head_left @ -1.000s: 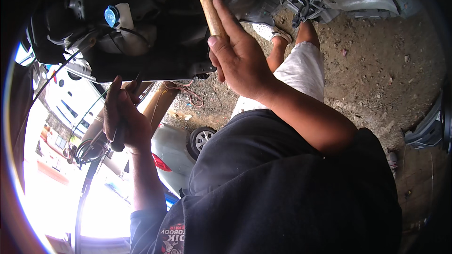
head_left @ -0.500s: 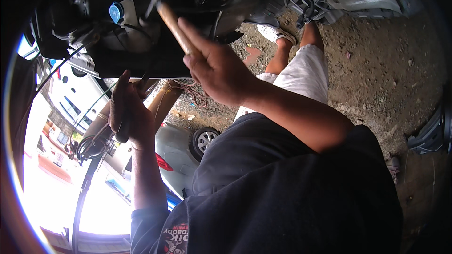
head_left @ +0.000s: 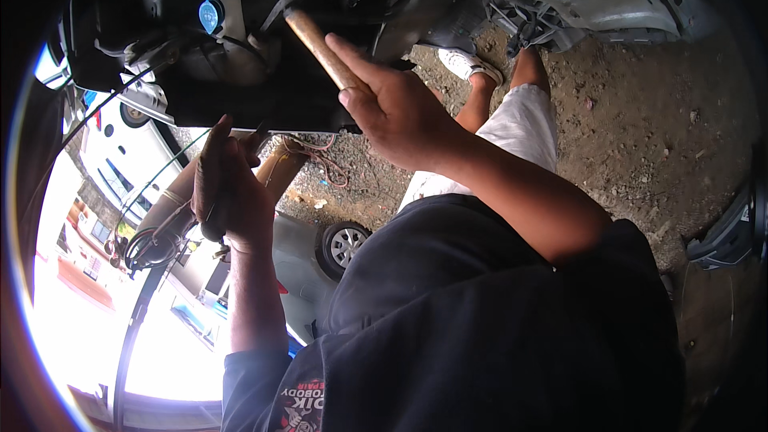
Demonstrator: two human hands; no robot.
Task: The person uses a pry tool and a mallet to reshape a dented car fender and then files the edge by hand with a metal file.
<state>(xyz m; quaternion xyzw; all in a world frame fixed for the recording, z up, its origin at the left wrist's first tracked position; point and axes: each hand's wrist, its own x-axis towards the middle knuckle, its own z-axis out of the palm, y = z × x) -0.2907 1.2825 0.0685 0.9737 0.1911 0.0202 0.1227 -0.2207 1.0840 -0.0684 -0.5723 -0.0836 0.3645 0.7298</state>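
Note:
My right hand [head_left: 412,116] is closed round the wooden handle of a hammer [head_left: 324,48], with the index finger stretched along it. Its long, thin, curved metal head lies against the dark car parts at the top. Whether it touches them I cannot tell. Lower and to the left, my left hand [head_left: 232,192] is raised close to the lower edge of a black panel [head_left: 240,108]. Its fingers are wrapped round a dark-handled tool [head_left: 212,224], whose rounded end shows below the palm. The tool's working end is mostly hidden by fingers and shadow.
A pale reservoir with a blue cap [head_left: 211,15] sits among the car parts. Brown tubular posts [head_left: 284,164] and coiled cables [head_left: 152,248] stand left. A parked car's wheel [head_left: 346,246] shows beside my body. Gravel ground [head_left: 640,128] spreads right, with a dark curved part [head_left: 724,232].
My right hand and the hammer have shifted slightly right, and the hammer head is less blurred. My left hand keeps its grip near the panel edge. The whole view has shifted a little.

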